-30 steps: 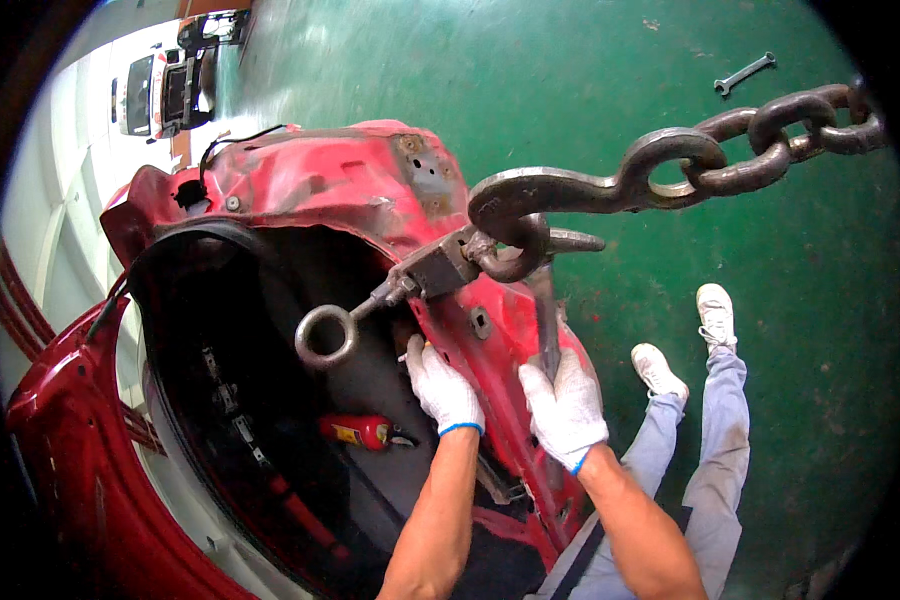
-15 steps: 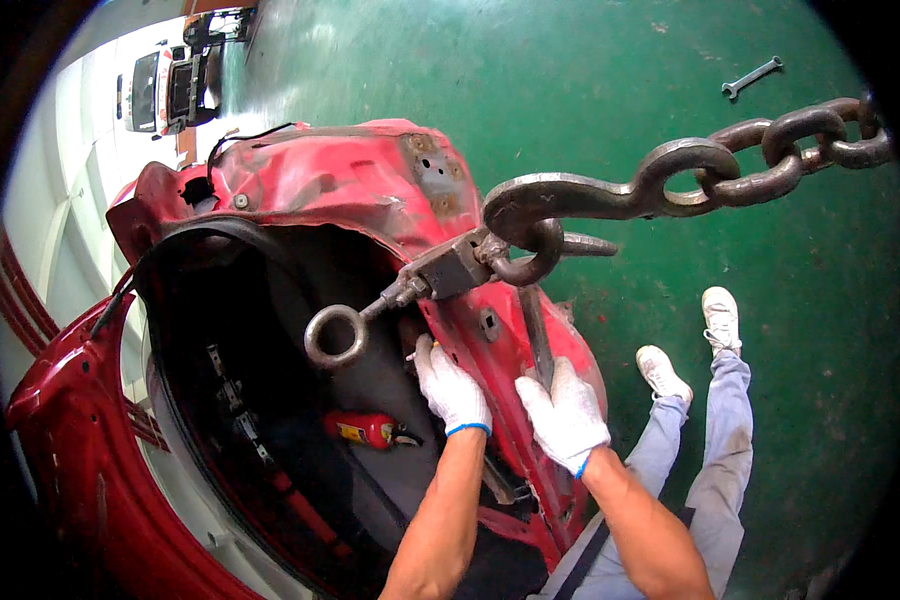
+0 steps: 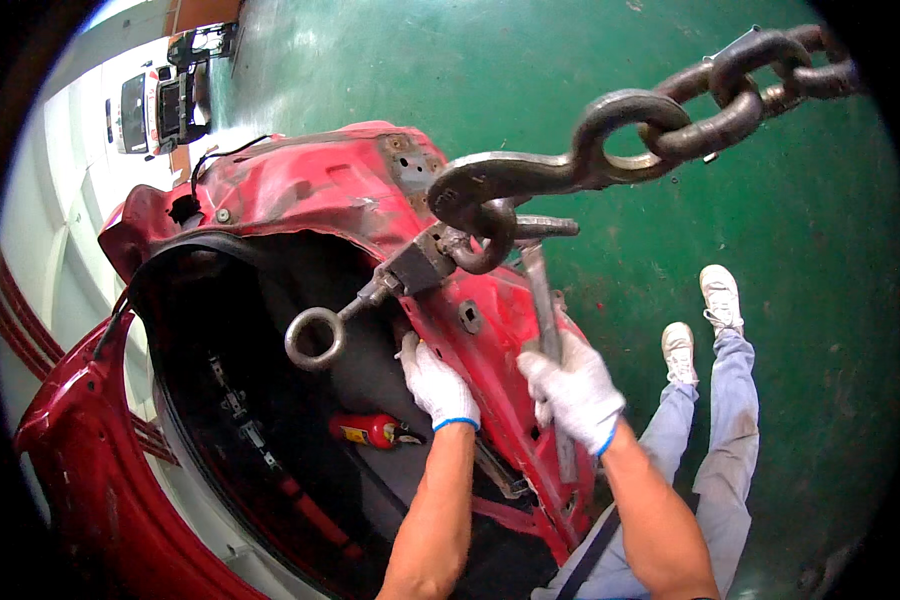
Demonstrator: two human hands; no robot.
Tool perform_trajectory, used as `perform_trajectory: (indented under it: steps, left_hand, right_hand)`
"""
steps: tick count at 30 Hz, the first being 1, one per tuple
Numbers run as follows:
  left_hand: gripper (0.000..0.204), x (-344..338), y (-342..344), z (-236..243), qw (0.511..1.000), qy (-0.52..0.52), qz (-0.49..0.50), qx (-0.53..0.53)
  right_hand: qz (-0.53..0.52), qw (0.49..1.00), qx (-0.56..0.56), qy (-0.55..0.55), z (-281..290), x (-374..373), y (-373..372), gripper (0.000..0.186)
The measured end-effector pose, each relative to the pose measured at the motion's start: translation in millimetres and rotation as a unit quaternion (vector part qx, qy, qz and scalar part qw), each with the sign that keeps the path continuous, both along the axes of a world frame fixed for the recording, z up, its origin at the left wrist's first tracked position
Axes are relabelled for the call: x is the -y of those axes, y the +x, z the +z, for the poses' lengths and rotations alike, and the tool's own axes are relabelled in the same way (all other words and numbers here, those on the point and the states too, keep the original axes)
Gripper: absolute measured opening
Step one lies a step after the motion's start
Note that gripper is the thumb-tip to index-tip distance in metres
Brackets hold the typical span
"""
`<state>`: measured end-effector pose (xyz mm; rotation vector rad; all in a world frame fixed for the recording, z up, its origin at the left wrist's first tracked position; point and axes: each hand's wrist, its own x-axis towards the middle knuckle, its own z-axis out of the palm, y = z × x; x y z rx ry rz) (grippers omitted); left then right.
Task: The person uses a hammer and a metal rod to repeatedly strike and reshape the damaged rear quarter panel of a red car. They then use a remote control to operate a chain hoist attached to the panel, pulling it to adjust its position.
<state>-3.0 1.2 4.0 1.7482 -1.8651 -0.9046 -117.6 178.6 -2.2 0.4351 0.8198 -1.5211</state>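
Observation:
My right hand (image 3: 577,392), in a white knit glove, is closed around a long grey metal bar (image 3: 542,290). The bar slants over the red car panel (image 3: 495,365), its upper end near the tip of a steel hook (image 3: 520,175). My left hand (image 3: 438,385), also gloved, is inside the trunk opening against the panel's inner edge. Between its fingers is a small thin white stick with an orange-yellow end, mostly hidden. Above the hands, the hook holds a clamp (image 3: 420,265) that grips the panel edge. A ring bolt (image 3: 315,338) sticks out of the clamp.
A heavy chain (image 3: 715,125) stretches from the hook to the upper right, partly covering a wrench (image 3: 745,42) on the green floor. Inside the dark trunk lies a small red fire extinguisher (image 3: 365,430). The raised red lid (image 3: 90,430) is at left; a white vehicle (image 3: 135,112) stands beyond.
My right hand and the bar have shifted; more of the bar shows below the hand. My left hand stays by the panel edge. The view has moved, so the chain now covers much of the wrench.

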Motion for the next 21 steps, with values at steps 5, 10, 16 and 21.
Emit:
perform_trajectory:
  steps: [5, 10, 16, 21]
  left_hand:
    - [0.037, 14, 13, -2, 0.999, 0.019, -0.019, -0.031]
    - [0.032, -1, -9, 0, 0.996, 0.057, -0.018, -0.065]
    - [0.031, -7, -23, 9, 0.997, 0.073, -0.007, 0.014]
    - [0.029, -24, -41, 9, 0.994, 0.004, 0.034, 0.103]
  right_hand:
    - [-0.067, 0.988, 0.030, 0.134, -27, -7, 9, 0.021]
    - [0.034, 0.999, 0.006, 0.025, -55, -23, 25, 0.025]
    - [-0.061, 0.993, 0.074, -0.075, -63, -10, 35, 0.067]
    - [0.002, 0.991, 0.002, -0.133, -86, -5, 30, 0.073]
